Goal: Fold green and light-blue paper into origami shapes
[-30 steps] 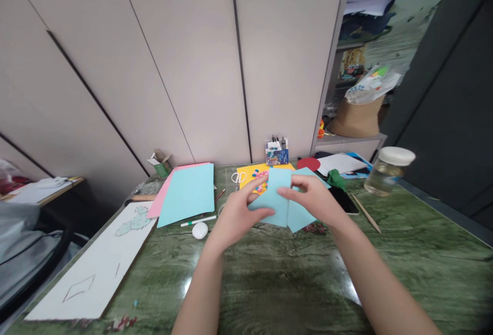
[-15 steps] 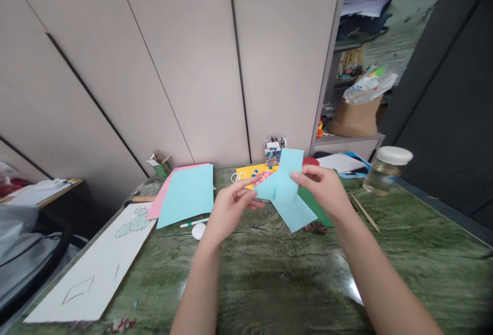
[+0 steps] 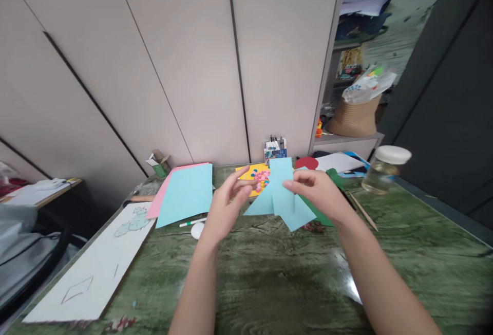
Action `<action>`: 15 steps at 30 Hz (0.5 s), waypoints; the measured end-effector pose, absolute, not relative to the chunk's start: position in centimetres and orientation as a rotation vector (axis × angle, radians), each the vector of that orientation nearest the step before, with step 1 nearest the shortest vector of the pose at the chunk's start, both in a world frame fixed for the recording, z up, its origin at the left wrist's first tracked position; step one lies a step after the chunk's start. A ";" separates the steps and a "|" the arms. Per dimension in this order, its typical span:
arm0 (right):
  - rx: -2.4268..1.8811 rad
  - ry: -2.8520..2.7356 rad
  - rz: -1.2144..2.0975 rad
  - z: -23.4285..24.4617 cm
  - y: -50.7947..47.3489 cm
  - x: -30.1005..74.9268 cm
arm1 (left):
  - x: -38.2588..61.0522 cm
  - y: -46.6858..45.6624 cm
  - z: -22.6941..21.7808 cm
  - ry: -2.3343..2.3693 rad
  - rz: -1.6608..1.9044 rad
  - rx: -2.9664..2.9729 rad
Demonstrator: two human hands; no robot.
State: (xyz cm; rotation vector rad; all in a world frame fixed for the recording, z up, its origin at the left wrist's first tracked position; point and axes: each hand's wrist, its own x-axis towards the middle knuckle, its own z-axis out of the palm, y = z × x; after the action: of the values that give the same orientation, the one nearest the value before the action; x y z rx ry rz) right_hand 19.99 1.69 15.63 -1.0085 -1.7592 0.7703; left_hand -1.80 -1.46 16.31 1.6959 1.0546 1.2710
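A folded light-blue paper piece [image 3: 283,191] with several flaps is held up over the green table in the head view. My right hand [image 3: 318,193] pinches its upright strip between thumb and fingers. My left hand [image 3: 227,204] is just left of the paper, fingers apart, holding nothing. Behind the paper, a yellow sheet [image 3: 243,171] carries small pink, blue and yellow pieces [image 3: 262,177]. Partly hidden behind my right hand lie green paper [image 3: 321,217] and a red paper disc [image 3: 307,163].
Light-blue sheets [image 3: 187,191] over pink paper lie left, near a green-white marker [image 3: 192,222] and a white round object [image 3: 197,230]. A white drawing sheet [image 3: 92,268] covers the left edge. A lidded jar [image 3: 385,170] and a wooden stick [image 3: 364,211] are right; a pen box [image 3: 275,150] stands behind.
My left hand has let go of the paper's left flap and moved slightly away. The paper has shifted a little left and down in my right hand, its left flap now hanging lower.
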 end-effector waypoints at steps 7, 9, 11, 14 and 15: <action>-0.989 -1.866 0.783 15.5 1.3 18.5 | -0.5 -2.2 16.0 1.155 1.052 2.016; -0.992 -1.839 0.781 15.5 1.2 18.2 | -0.4 -2.0 15.8 1.176 1.036 2.085; -0.981 -1.819 0.782 15.5 1.2 18.2 | -0.4 -1.9 15.8 1.188 1.075 2.074; -0.941 -1.813 0.827 15.7 1.2 18.3 | -0.6 -1.7 15.8 1.194 1.150 2.006; -0.927 -1.818 0.851 15.7 1.1 18.3 | -0.7 -1.7 15.9 1.184 1.181 1.984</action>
State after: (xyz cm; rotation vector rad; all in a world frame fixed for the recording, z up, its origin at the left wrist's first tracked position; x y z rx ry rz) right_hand 18.29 1.11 15.74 -0.9272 -1.8180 0.8513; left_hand -0.66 -1.67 15.86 1.9837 1.1836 1.1815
